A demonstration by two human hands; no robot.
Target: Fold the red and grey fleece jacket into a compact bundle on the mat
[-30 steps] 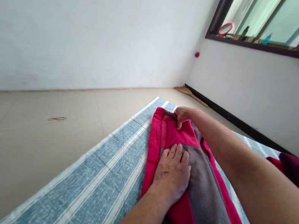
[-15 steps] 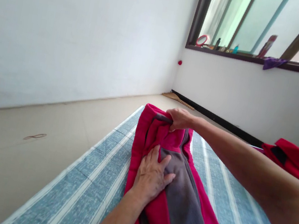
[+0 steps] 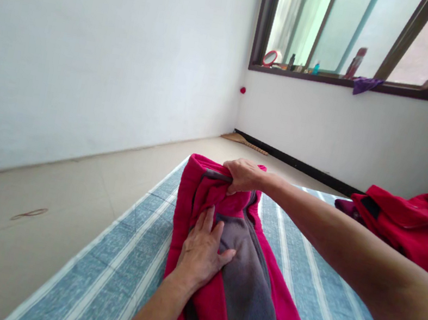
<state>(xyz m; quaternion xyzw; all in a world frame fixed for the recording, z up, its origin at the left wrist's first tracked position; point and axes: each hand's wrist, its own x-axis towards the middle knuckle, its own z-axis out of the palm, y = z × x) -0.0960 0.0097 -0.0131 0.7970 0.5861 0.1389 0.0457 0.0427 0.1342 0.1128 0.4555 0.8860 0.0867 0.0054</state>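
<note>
A pinkish-red and grey fleece garment lies lengthwise before me, its far end folded over. My left hand rests on it with the palm down and fingers spread, across the border of red and grey cloth. At the far end, my right hand pinches a fold of the garment between thumb and fingers, and the fingertips are partly hidden. Beneath the garment is a blue-and-white striped bedsheet.
Folded red clothes are piled at the right. A broom lies on the floor in the corner. A loop of cord is on the floor at left. A round mirror and a purple cloth are at the windowsill.
The view has turned slightly right, showing more of the red pile. Both hands stay at the same spots on the garment, with hardly any movement.
</note>
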